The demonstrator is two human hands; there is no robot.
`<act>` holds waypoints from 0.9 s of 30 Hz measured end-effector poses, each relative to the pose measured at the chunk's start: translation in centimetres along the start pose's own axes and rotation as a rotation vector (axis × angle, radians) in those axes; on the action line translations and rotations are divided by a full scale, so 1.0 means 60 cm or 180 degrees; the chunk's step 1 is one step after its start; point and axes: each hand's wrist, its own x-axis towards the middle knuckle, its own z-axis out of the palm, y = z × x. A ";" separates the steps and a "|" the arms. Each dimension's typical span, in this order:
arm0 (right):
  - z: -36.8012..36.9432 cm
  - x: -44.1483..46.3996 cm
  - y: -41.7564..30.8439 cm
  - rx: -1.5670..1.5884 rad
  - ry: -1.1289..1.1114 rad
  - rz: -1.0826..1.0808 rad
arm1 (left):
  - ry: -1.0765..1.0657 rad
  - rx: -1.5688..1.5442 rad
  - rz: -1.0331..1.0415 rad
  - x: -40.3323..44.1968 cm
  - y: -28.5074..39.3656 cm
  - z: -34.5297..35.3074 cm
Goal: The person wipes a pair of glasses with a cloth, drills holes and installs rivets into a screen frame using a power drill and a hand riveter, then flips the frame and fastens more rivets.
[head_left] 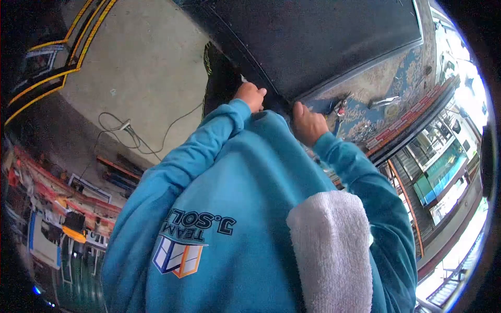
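Observation:
A large black panel (pixel 323 39) with a thin, straight raised edge lies in front of me. Beside its left edge hangs loose black sheet material (pixel 222 78) with a ragged, yellowish-green border. My left hand (pixel 251 97) is closed at that edge, fingers curled; a small whitish tip shows just beyond it, and what it grips is hidden. At the panel's near corner, my right hand (pixel 310 124) is closed with the thumb uppermost, its fingers out of sight underneath. A red-handled hand tool (pixel 341 108) lies just right of it.
Under the panel's right side is a blue-and-beige patterned surface (pixel 373 94) with a silver tool (pixel 385 102) on it. A thin cable (pixel 128 128) coils over the grey floor (pixel 151 57) at left. Black-and-yellow strips (pixel 78 52) stand far left. A white towel (pixel 331 245) hangs on my shirt.

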 end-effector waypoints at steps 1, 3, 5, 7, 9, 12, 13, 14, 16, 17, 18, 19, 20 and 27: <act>-0.004 0.008 0.013 0.0087 -0.0138 0.0111 | 0.0043 -0.0265 -0.0093 -0.005 0.007 -0.002; 0.000 0.013 0.029 0.0099 -0.0012 0.0002 | 0.0093 -0.0555 -0.0201 -0.005 0.009 0.003; 0.022 0.010 0.019 0.0139 -0.0102 0.0273 | 0.0057 -0.0532 -0.0142 0.003 -0.001 0.008; 0.011 0.003 -0.006 0.0359 -0.0052 0.0492 | 0.0014 -0.0401 -0.0137 -0.003 0.007 0.005; 0.005 0.001 -0.014 0.0706 0.0288 0.0489 | 0.0018 -0.0237 -0.0155 -0.010 0.009 -0.010; -0.009 0.006 -0.019 0.0664 0.0153 0.0698 | -0.0094 0.0850 0.0270 -0.012 0.012 -0.010; -0.011 0.008 -0.016 0.0650 0.0213 0.0693 | -0.0106 0.0972 0.0368 -0.015 0.007 0.008; -0.009 0.010 -0.013 0.0682 0.0288 0.0619 | -0.0122 0.1102 0.0461 -0.017 0.002 0.026; -0.004 0.003 -0.012 0.0739 0.0381 0.0547 | -0.0297 0.1052 0.0744 -0.046 0.023 0.047; -0.005 -0.001 -0.010 0.0836 0.0439 0.0494 | -0.0567 0.0420 0.0683 -0.049 0.027 0.058; -0.007 -0.004 -0.009 0.0928 0.0508 0.0437 | -0.0830 -0.0208 0.0628 -0.049 0.033 0.067; -0.004 -0.007 -0.007 0.0934 0.0569 0.0435 | -0.0718 -0.0546 0.1516 -0.031 0.014 0.089; 0.001 -0.009 -0.005 0.1036 0.0515 0.0557 | -0.0703 -0.0501 0.1553 -0.010 -0.005 0.106; 0.017 -0.056 -0.006 0.1688 0.0724 0.0348 | -0.0713 -0.2013 0.0768 -0.022 0.008 0.146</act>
